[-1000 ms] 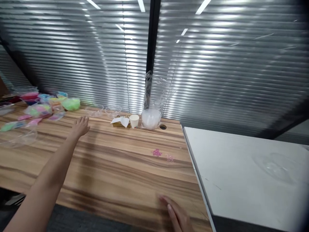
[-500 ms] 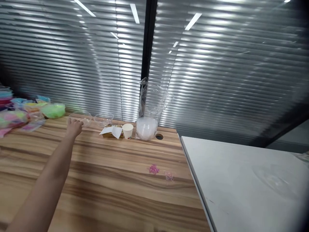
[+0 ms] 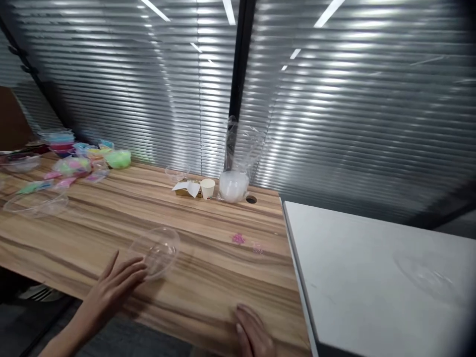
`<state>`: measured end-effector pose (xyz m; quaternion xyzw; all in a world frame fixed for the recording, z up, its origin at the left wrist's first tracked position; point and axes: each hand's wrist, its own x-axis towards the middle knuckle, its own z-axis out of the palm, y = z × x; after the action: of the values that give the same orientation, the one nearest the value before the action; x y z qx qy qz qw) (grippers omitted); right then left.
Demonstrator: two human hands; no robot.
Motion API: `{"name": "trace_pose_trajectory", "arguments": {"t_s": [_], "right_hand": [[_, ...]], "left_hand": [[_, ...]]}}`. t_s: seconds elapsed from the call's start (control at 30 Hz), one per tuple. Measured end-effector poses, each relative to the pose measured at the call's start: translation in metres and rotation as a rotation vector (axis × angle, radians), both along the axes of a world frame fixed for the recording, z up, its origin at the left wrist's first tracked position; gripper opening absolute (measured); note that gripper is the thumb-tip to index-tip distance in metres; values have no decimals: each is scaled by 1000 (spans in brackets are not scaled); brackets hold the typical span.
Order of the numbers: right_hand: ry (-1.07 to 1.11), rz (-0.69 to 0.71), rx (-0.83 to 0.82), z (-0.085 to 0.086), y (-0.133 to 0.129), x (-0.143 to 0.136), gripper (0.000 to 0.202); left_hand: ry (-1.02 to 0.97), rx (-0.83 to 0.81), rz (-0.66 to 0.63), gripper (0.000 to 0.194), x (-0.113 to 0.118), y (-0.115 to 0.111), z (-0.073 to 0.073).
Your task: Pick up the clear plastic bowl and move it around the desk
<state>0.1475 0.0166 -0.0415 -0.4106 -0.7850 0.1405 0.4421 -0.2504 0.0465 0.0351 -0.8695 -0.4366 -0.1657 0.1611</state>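
A clear round plastic bowl [image 3: 160, 250] is tilted over the wooden table [image 3: 208, 277], toward its near side. My left hand [image 3: 117, 282] is beside the bowl's lower left, fingers apart, fingertips at its edge. At the bottom, my right hand [image 3: 253, 329] rests near the table's front edge with its fingers close together; whether anything is under them is hidden. Beyond it lie a small pile of pink bits [image 3: 238, 239] and a paler pile [image 3: 258, 248].
At the back stand a paper cup [image 3: 207, 189], a small box with white paper [image 3: 189, 188], a bagged stack of white bowls [image 3: 233, 186] and another clear bowl [image 3: 177, 172]. Colourful packets and bowls [image 3: 72, 166] crowd the left. A white surface [image 3: 357, 267] adjoins on the right.
My left hand has come back from the rear of the table toward me, and the clear bowl has come with it. My right hand has entered at the bottom. The view has shifted left.
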Motion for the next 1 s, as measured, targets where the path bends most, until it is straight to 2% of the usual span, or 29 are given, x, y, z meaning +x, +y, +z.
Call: {"name": "trace_pose_trajectory", "arguments": {"t_s": [0.07, 0.17, 0.27, 0.4, 0.5, 0.6, 0.73, 0.83, 0.9, 1.0], "right_hand": [[-29, 63, -132, 19, -6, 1, 32], [-29, 99, -339, 42, -13, 6, 32], [-11, 149, -430, 51, -14, 17, 34], [-31, 156, -464, 52, -4, 40, 35], [-60, 116, -453, 48, 19, 59, 41], [-39, -21, -420, 41, 56, 73, 51], [-95, -80, -468, 35, 114, 74, 68], [-132, -47, -475, 36, 146, 64, 73], [-167, 12, -422, 38, 158, 57, 69], [-182, 56, -357, 40, 161, 52, 66]], "left_hand": [[-67, -23, -20, 28, 25, -27, 1], [-205, -46, -72, 31, 56, -48, -4], [-287, -69, -91, 39, 80, -51, -14], [-419, -127, 43, 55, 102, -39, -23], [-588, -181, 113, 75, 116, -24, -25], [-696, -248, 119, 82, 126, -11, -27], [-778, -315, 88, 70, 133, -1, -34], [-807, -324, 53, 60, 136, 3, -41], [-810, -317, 36, 51, 137, 5, -44], [-807, -307, 7, 37, 138, 8, -44]]}}
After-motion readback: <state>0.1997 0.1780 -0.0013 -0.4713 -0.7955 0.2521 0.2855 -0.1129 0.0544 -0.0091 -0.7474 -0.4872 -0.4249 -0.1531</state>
